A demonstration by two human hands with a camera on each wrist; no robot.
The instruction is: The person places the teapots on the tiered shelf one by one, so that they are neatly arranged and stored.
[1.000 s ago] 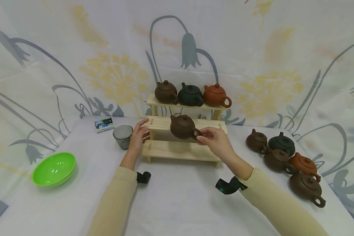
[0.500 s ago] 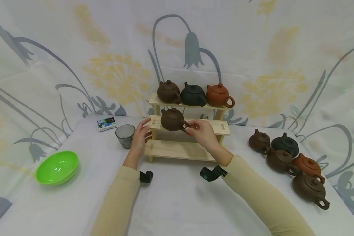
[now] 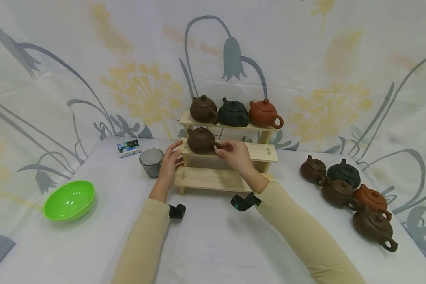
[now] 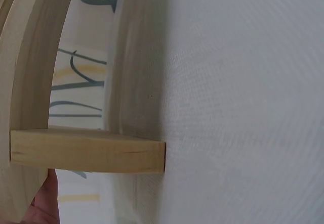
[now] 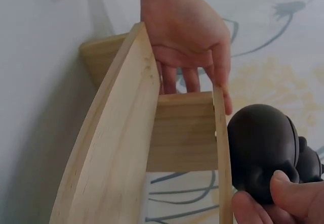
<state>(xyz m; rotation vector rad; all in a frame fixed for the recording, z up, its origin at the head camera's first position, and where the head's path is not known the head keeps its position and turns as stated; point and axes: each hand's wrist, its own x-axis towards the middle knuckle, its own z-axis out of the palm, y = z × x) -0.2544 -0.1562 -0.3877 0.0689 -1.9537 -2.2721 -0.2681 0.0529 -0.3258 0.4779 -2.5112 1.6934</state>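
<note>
My right hand (image 3: 236, 157) pinches the handle of a dark brown teapot (image 3: 200, 140). This teapot sits at the left end of the middle shelf of a three-step wooden stand (image 3: 216, 178); in the right wrist view its base (image 5: 243, 143) appears to touch the board. The thumb (image 5: 291, 196) presses on the handle side. At the stand's left end, my left hand (image 3: 168, 164) grips its side, with fingers reaching between the shelves. On the top shelf stand a brown teapot (image 3: 203, 110), a black-green teapot (image 3: 233, 113) and an orange-red teapot (image 3: 265, 114).
Several more teapots (image 3: 337, 193) cluster on the white tablecloth at right. A grey glass cup (image 3: 151, 162) stands just left of my left hand. Beyond it lies a small patterned box (image 3: 129, 148). A green bowl (image 3: 69, 200) is at far left. Patterned cloth hangs behind.
My right hand has carried the brown teapot leftward, from above the middle of the stand to the left end of the middle shelf. The left hand stays at the stand's side.
</note>
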